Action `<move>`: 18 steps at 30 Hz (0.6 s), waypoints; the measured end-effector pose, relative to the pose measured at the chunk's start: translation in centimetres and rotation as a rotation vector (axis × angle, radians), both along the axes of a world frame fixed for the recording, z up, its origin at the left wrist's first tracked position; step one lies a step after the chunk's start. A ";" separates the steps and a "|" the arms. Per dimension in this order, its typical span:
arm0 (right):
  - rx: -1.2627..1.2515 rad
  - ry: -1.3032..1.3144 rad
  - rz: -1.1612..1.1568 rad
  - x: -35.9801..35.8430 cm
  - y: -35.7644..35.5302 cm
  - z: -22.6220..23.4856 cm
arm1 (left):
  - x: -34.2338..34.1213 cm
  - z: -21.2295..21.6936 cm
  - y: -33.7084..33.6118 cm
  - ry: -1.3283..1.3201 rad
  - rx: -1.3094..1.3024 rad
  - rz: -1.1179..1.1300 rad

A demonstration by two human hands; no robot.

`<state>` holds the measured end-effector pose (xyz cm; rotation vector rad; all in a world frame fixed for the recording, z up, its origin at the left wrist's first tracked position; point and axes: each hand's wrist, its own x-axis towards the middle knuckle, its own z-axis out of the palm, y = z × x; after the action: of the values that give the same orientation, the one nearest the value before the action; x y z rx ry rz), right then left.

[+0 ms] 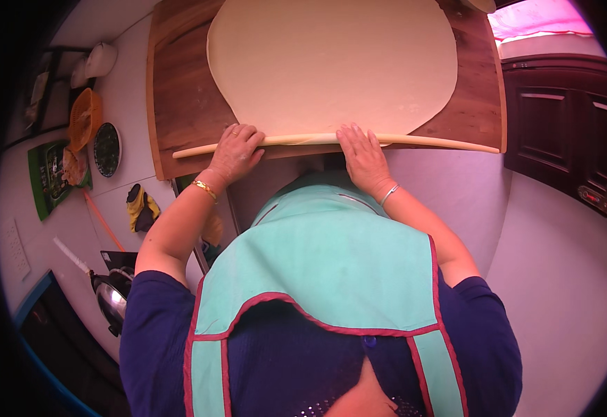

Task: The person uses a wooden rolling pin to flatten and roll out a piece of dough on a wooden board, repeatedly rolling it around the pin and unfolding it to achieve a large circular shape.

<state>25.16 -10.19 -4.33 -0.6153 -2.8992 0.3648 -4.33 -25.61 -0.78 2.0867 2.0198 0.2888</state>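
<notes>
A person in a dark blue top and turquoise apron (331, 257) presses both palms down on a long, thin rolling pin (414, 142) laid across the near edge of a wide sheet of dough (331, 62), upper centre of the frame. The left hand (236, 151) rests flat on the pin left of centre, fingers spread and extended over it rather than curled around it; the right hand (362, 154) lies the same way just right of centre, fingers together and pointing toward the dough. Neither hand grips anything: open palms look suited to letting the pin turn beneath them.

The dough, pale and roughly round, covers most of a dark wooden board (178, 104) and runs out of view at the top of the frame. Its near edge seems to lie under or wrapped onto the pin; which, the view does not settle. The pin's ends reach well past both hands, the right tip almost to the board's right edge, the left tip stopping short of the board's lower left corner.

Bare board shows as a broad strip at left and narrower wedges at right. On the white counter (137, 42) at left sit an orange strainer (83, 118), a dark round plate (107, 149) and a green packet (50, 177), all well apart from the board. A dark cabinet (567, 139) stands at right.
</notes>
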 end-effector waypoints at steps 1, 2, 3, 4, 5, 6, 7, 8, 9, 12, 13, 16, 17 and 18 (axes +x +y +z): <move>0.002 -0.002 0.001 0.0 0.1 0.2 | -0.2 0.0 -0.2 0.003 -0.057 -0.011; 0.000 -0.017 0.005 0.0 0.0 0.3 | -0.2 -0.1 -0.2 -0.021 -0.029 0.015; 0.000 -0.010 0.006 -0.1 0.0 0.5 | -0.3 -0.2 -0.3 -0.044 0.001 0.039; -0.010 -0.048 0.013 -0.2 0.0 0.6 | -0.2 -0.3 -0.3 -0.047 -0.003 0.041; -0.011 -0.088 0.000 -0.3 -0.1 0.7 | -0.2 -0.5 -0.2 -0.056 -0.011 0.089; -0.022 -0.085 0.017 -0.4 -0.2 0.8 | -0.2 -0.6 -0.2 -0.063 -0.019 0.137; -0.029 -0.114 -0.002 -0.5 -0.2 0.8 | -0.2 -0.8 -0.1 -0.063 -0.021 0.136; 0.003 -0.064 -0.026 -0.7 -0.1 0.7 | -0.2 -0.9 0.0 -0.062 -0.065 0.170; -0.035 -0.142 -0.025 -0.9 0.0 0.6 | -0.3 -1.0 0.1 -0.073 -0.030 0.166; 0.006 -0.137 -0.046 -2.6 1.6 -0.1 | -0.3 -1.0 0.2 -0.038 -0.013 0.181; 0.008 -0.128 -0.067 -3.2 2.4 -0.3 | -0.3 -0.9 0.2 -0.020 -0.083 0.231; 0.056 -0.128 -0.106 -5.8 5.5 -1.1 | 0.4 -0.7 0.5 0.012 0.017 0.269; 0.072 -0.127 -0.119 -6.5 6.4 -1.2 | 0.8 -0.6 0.7 0.016 0.029 0.270; 0.119 -0.078 -0.140 -6.8 6.7 -1.2 | 1.4 -0.6 1.0 0.012 0.104 0.325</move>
<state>18.35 -3.52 -5.58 -0.8234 -2.9028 0.1521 -2.92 -24.62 -1.37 1.8098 2.3959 0.4444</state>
